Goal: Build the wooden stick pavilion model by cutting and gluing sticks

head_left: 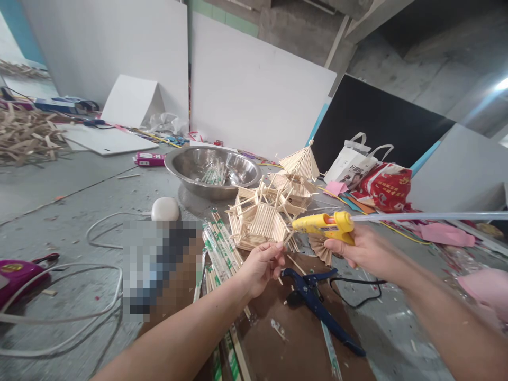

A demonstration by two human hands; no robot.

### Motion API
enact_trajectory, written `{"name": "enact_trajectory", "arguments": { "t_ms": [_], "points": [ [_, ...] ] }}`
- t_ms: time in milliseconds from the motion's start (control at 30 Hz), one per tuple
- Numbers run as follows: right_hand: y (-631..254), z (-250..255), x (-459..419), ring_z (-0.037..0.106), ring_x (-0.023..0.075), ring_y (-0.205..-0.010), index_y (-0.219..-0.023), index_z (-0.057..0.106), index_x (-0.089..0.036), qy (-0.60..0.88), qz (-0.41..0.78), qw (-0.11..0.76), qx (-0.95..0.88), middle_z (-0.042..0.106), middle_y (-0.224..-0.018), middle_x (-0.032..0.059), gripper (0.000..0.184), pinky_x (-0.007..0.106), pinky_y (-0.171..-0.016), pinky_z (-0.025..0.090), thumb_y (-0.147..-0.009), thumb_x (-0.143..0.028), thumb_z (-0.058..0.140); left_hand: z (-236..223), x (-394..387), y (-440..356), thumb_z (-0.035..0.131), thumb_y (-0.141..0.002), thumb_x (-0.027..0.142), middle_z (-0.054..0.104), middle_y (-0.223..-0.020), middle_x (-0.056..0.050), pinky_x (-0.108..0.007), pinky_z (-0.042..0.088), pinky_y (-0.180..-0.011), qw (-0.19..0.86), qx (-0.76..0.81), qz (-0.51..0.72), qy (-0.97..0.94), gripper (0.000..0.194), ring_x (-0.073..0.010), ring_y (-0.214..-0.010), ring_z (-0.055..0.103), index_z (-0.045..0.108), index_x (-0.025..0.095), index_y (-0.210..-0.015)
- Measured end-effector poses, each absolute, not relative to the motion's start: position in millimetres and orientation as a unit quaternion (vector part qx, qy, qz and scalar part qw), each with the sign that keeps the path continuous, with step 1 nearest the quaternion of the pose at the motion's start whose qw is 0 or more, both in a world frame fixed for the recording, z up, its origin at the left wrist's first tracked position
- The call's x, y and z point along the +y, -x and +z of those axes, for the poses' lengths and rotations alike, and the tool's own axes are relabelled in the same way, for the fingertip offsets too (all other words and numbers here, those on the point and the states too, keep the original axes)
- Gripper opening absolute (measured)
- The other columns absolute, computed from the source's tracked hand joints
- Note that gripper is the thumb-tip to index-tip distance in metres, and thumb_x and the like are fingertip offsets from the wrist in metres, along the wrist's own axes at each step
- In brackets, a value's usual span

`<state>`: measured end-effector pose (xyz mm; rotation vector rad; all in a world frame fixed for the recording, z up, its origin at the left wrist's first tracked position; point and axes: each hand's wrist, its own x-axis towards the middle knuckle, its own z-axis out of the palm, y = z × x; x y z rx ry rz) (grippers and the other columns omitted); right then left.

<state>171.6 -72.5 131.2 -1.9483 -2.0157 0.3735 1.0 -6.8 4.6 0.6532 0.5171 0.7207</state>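
My right hand [363,248] is closed around a yellow glue gun [323,223] with a long clear glue stick [428,216] sticking out behind it. Its nozzle points left at a model made of thin wooden sticks [260,217]. My left hand [262,264] pinches the near lower edge of that stick model, fingers pressed together on it. Further stick pieces shaped like small roofs [299,164] stand just behind the model.
A steel bowl [186,164] holding wrapped chopsticks sits behind the model. More wrapped chopsticks [220,246] lie by my left hand. Blue cutters [317,304] rest on brown cardboard. White cables, a white round object [165,208], bags [373,177] and white boards surround the spot.
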Motion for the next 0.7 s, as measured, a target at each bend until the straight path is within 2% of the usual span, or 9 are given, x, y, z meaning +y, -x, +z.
{"name": "enact_trajectory", "arguments": {
  "t_ms": [200,467,700],
  "points": [
    [-171.5,134.0,-75.5,0.040,0.0093,-0.037,-0.080,0.057,-0.022,0.688,0.140,0.160,-0.694,0.044,-0.040,-0.0056,0.028,0.023,-0.039,0.032,-0.072,-0.046,0.046,5.5,-6.9,0.1,0.059,-0.067,0.029,0.049,-0.049,0.003,-0.014,0.026,-0.033,0.852,0.243,0.343,-0.311,0.017,-0.0025,-0.036,0.040,0.053,0.013,-0.067],
    [-172.9,138.4,-80.9,0.042,0.0094,-0.036,-0.055,0.049,-0.021,0.689,0.179,0.172,-0.680,0.043,-0.039,-0.0044,0.033,0.024,-0.040,0.035,-0.072,-0.049,0.045,6.2,-7.4,-1.0,0.060,-0.066,0.028,0.050,-0.048,0.003,-0.014,0.025,-0.033,0.848,0.254,0.342,-0.316,0.017,-0.0023,-0.035,0.039,0.053,0.013,-0.068],
    [-182.4,126.8,-85.4,0.043,0.0098,-0.036,-0.066,0.053,-0.020,0.699,0.193,0.170,-0.667,0.043,-0.040,-0.0051,0.033,0.024,-0.039,0.036,-0.072,-0.051,0.043,1.8,-6.4,-0.3,0.060,-0.066,0.031,0.051,-0.048,0.003,-0.015,0.026,-0.034,0.850,0.240,0.347,-0.314,0.020,-0.0027,-0.035,0.040,0.056,0.012,-0.070]
  ]
}}
